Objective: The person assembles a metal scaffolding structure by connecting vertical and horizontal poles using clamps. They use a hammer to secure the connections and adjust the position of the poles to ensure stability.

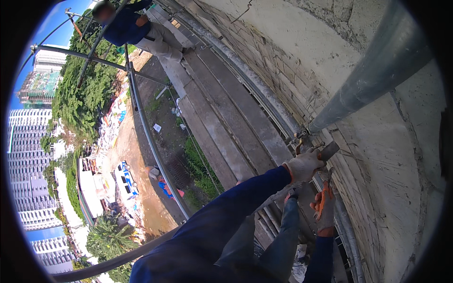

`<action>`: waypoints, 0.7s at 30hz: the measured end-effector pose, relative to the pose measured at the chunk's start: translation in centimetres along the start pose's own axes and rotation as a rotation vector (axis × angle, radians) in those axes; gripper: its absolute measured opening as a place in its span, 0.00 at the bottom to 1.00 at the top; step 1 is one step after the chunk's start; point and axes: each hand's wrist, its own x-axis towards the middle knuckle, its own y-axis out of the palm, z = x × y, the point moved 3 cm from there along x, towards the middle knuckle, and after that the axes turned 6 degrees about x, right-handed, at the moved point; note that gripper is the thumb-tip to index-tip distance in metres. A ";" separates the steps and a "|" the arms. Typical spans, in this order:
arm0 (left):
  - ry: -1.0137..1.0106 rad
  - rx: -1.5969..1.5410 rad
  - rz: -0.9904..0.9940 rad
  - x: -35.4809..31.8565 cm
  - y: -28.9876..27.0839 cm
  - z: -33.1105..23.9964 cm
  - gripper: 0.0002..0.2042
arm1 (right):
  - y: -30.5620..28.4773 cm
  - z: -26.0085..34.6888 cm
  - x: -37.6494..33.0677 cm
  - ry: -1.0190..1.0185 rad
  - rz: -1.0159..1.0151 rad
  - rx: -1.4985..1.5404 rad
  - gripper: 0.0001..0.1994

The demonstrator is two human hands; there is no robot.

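My left hand [303, 168], in a pale work glove, reaches across to the wall side of the scaffold. It is closed around a short, flat, grey-brown piece [329, 151] whose end sticks out past the fingers; its kind is unclear. Just beyond the glove, a scaffold clamp [300, 137] sits at the foot of a thick grey pipe [373, 70]. My right hand [325, 207] wears a glove with an orange palm. Its fingers are apart and partly bent, below the left hand and beside the lower scaffold tube [347, 231]. Nothing clear shows in its grip.
Worn planks [222, 118] form a narrow walkway along the rough concrete wall [302, 42]. A guard rail [141, 118] bends along the open left side, with a deep drop to the ground. Another person [141, 35] is at the far end of the planks.
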 end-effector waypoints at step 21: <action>0.094 0.124 -0.064 0.9 0.7 1.3 0.14 | 5.5 5.9 -3.8 0.323 0.017 -0.313 0.14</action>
